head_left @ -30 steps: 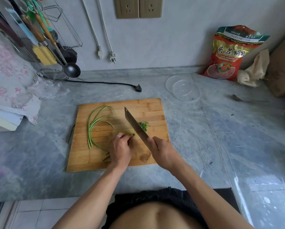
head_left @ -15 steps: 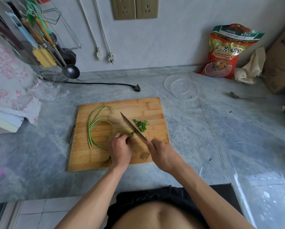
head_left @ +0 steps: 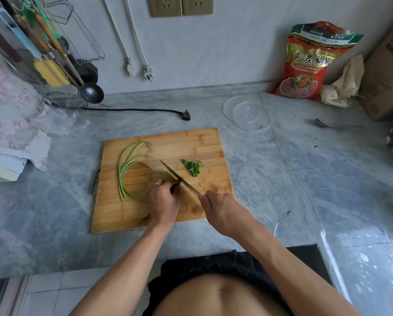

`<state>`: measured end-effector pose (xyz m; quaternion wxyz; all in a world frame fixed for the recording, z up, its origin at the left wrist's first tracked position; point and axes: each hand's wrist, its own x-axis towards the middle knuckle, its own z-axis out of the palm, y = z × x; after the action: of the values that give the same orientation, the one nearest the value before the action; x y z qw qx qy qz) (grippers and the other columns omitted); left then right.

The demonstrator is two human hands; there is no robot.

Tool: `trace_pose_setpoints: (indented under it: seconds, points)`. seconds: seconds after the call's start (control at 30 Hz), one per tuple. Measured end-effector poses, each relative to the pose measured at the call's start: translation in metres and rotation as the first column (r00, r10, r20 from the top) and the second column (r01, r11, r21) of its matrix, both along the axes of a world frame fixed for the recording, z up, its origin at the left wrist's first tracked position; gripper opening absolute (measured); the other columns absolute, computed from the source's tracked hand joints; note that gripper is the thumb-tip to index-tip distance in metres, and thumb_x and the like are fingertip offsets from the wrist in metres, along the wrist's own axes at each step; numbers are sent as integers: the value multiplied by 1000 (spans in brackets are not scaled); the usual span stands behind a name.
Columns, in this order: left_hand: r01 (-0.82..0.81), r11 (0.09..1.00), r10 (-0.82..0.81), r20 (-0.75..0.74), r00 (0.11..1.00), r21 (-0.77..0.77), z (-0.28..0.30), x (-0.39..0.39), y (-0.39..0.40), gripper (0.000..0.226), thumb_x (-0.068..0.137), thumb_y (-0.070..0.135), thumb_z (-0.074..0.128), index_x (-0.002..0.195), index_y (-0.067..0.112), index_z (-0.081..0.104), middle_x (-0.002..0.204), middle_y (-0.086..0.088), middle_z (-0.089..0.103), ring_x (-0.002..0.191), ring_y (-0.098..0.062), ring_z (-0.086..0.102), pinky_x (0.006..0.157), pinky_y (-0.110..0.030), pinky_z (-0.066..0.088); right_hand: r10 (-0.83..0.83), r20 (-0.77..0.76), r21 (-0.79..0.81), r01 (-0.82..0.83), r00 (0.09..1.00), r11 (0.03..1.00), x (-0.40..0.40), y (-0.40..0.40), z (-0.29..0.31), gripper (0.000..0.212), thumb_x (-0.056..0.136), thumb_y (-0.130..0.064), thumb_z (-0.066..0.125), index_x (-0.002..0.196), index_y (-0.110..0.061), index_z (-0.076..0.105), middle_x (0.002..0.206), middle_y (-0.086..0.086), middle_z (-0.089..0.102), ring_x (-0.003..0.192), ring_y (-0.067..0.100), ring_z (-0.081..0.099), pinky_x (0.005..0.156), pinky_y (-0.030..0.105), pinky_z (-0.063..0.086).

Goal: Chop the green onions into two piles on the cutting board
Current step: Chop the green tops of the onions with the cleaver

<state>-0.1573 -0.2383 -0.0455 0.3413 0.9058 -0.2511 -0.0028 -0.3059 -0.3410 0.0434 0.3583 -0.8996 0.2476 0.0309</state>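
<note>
A bamboo cutting board point(head_left: 127, 215) lies on the grey marble counter. Long green onion stalks point(head_left: 128, 166) curve across its left half. My left hand point(head_left: 163, 201), a ring on one finger, pinches the stalk ends down near the board's middle with curled fingers. My right hand point(head_left: 223, 210) grips the handle of a knife point(head_left: 179, 177). The blade lies low on the board, its edge right beside my left fingertips. One small pile of chopped green onion point(head_left: 192, 167) sits to the right of the blade.
A clear plastic bowl point(head_left: 248, 114) stands behind the board on the right, a spoon point(head_left: 334, 125) beyond it. A red bag point(head_left: 309, 65), a cloth and a cardboard box line the back right. A black plug point(head_left: 185, 115) and hanging utensils are at the back left.
The knife blade, raised a second ago, has come down onto the stalks by my left fingertips. The chopped pile, earlier partly hidden by the blade, is now fully in view.
</note>
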Motion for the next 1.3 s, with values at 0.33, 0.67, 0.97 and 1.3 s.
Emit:
trace_pose_setpoints:
  seconds: [0.33,0.67,0.97,1.3]
  points:
    - [-7,1000,7,22,1000,11,-6,2,3,10,86,15,70,88,18,79,79,-5,67,73,-29,57,64,-38,48,-11,-30,-27,10,999,1000,-1,5,1,40,102,-45,29,68,-24,32,59,5,41,45,22,31,43,29,22]
    - [-4,1000,4,34,999,3,-3,0,1,22,82,21,57,73,10,75,72,-9,60,71,-32,51,62,-36,40,7,-88,-79,-14,996,997,1,6,-6,33,102,-44,26,86,-18,36,58,6,40,45,23,33,42,31,22]
    - [-10,999,9,6,1000,49,-2,2,1,9,74,4,67,69,10,72,72,-10,58,71,-33,50,60,-36,42,9,-113,-114,-22,994,993,-8,6,-6,32,102,-44,25,91,-17,39,60,7,45,48,28,40,44,32,33]
    - [-31,999,31,-12,999,33,-3,2,0,13,80,10,65,70,11,73,70,-9,58,66,-33,49,65,-37,36,7,-99,-65,-14,995,998,-4,3,-11,31,103,-41,29,90,-15,41,57,8,44,43,25,33,43,30,24]
